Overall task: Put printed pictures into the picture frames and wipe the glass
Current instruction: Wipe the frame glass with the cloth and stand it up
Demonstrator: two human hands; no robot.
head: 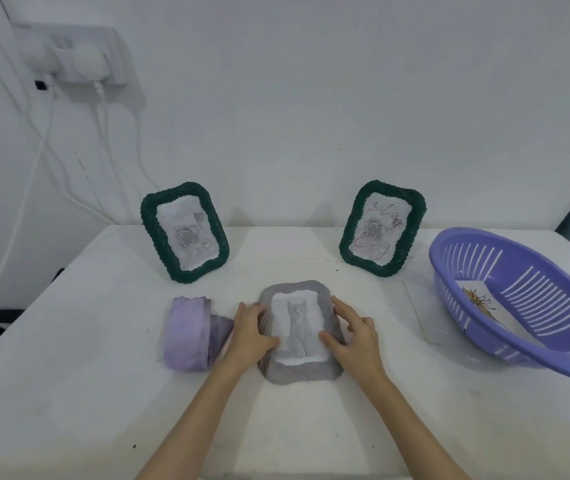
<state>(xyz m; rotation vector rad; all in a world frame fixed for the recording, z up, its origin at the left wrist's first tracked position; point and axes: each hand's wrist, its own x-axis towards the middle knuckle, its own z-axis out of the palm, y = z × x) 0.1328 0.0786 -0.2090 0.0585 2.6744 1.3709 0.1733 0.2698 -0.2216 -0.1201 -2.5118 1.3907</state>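
Observation:
A grey frame (299, 370) with a cat picture lies face up on the white table (69, 393) in front of me. My left hand (250, 332) grips its left edge, thumb on the front. My right hand (354, 336) holds the right edge, thumb over the glass, fingers spread. Two dark green frames stand at the back: the left green frame (183, 232) shows a rose print, the right green frame (382, 227) shows a rose print with red scribbles. A rolled purple cloth (191, 336) lies just left of my left hand.
A purple plastic basket (525, 303) sits tilted at the right with a printed picture (484, 304) inside. A white sheet (425, 306) lies under its left side. A wall socket with cables (79, 64) is at the upper left.

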